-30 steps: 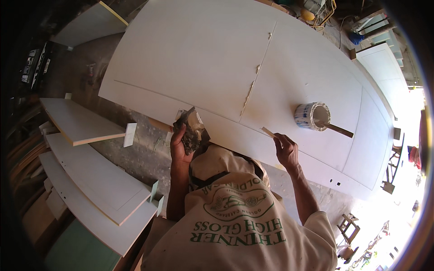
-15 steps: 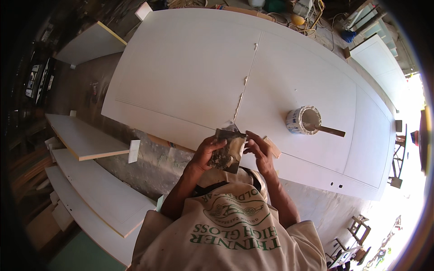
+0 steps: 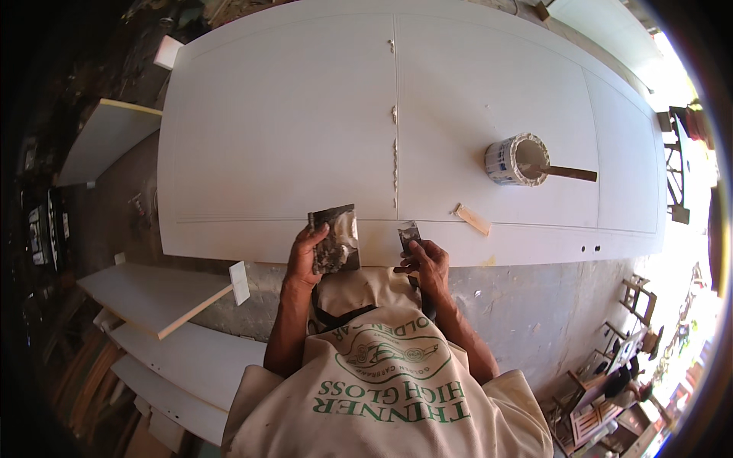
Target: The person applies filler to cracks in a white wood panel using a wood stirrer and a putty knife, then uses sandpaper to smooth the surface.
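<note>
My left hand (image 3: 305, 259) is closed on a dark, flat putty board (image 3: 336, 240) smeared with pale filler, its thumb across the face. In my right hand (image 3: 429, 263) is a small dark metal scraper blade (image 3: 410, 235), pinched with its flat end pointing away from me. Both hands are over the near edge of a large white grooved panel (image 3: 282, 114). Lumps of white filler (image 3: 395, 164) run along the panel's cross groove, ahead of my hands. A putty can (image 3: 508, 162) with a crusted rim lies to the right, a wooden stick (image 3: 573, 174) leaning out of it.
A small wooden piece (image 3: 475, 220) lies on the panel just beyond my right hand. More white panels (image 3: 164, 294) are propped and stacked at the left. Wooden stools and chairs (image 3: 595, 416) stand at the lower right on the concrete floor.
My hands have moved apart. The scraper, earlier at the putty board, is now separate from it on the right. My view has shifted, so the panel appears straighter and higher.
</note>
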{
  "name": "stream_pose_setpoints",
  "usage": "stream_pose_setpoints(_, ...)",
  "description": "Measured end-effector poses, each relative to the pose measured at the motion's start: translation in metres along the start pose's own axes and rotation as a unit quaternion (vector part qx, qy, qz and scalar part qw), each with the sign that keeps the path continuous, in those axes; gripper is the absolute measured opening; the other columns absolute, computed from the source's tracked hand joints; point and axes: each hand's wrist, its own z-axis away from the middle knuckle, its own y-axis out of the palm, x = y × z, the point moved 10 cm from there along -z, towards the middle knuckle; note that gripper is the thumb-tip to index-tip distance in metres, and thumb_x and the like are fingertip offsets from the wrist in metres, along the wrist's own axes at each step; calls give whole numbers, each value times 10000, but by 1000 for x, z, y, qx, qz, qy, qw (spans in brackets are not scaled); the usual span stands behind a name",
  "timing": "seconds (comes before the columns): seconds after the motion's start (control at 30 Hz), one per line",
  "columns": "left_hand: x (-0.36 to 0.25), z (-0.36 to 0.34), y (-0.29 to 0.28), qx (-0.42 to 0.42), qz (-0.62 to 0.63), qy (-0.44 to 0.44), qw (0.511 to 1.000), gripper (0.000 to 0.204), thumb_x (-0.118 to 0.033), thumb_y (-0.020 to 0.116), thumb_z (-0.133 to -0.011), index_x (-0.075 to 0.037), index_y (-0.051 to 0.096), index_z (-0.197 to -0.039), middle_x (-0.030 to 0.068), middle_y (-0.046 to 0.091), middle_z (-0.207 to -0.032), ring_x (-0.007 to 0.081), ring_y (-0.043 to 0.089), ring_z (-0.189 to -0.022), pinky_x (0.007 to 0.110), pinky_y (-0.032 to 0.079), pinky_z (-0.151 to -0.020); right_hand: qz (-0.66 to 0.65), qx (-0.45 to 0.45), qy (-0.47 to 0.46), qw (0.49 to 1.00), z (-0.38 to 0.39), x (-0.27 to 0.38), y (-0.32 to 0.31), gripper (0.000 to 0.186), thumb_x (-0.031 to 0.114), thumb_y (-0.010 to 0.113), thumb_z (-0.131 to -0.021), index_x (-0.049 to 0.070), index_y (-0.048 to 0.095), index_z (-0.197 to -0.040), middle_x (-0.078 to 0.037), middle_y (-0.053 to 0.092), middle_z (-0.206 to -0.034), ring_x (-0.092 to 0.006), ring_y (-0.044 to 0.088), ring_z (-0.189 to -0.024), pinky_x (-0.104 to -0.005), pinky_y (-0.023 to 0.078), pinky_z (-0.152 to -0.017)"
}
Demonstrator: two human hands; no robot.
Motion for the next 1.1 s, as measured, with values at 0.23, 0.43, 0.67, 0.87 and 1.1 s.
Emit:
stream_pose_setpoints(0.23,-51,-22,-41,12,-29,-5,999,284,-106,692,-969,-35,681,-1244,65,751,-1127,196,751,-960,351,632,-851,-61,-101,32,993,0,-8,35,299,233,709,-995,-63,670,-990,-132,709,-796,-187,691,-629,-318,602,-517)
stream_pose_setpoints(0.43,-67,-33,-54,27,-29,-28,999,282,-96,688,-965,-39,686,-1241,69,751,-1141,195,748,-977,354,630,-854,-49,-176,-64,981,-21,-9,30,241,174,722,-966,-64,707,-932,-138,708,-752,-183,662,-537,-280,477,-447)
stream_pose_setpoints(0.67,-78,-42,-82,7,-5,-11,1000,338,-114,674,-978,-33,649,-1305,77,738,-1175,208,743,-1006,363,627,-861,-32,-170,-84,981,-97,58,51,219,129,696,-948,-89,703,-932,-153,703,-731,-185,651,-517,-283,475,-443)
stream_pose_setpoints(0.87,-100,-55,-105,-21,21,16,999,409,-142,680,-985,-23,599,-1367,89,723,-1220,219,735,-1043,374,622,-880,-19,-175,-103,979,-175,132,77,191,92,677,-923,-97,700,-902,-165,692,-707,-186,626,-495,-289,455,-435)
stream_pose_setpoints(1.1,-133,-74,-108,-65,43,61,995,439,-171,697,-977,-15,591,-1373,104,709,-1236,249,716,-1077,412,605,-919,-15,-160,-140,977,-288,227,109,194,68,698,-882,-96,684,-779,-160,662,-655,-212,633,-496,-320,458,-430)
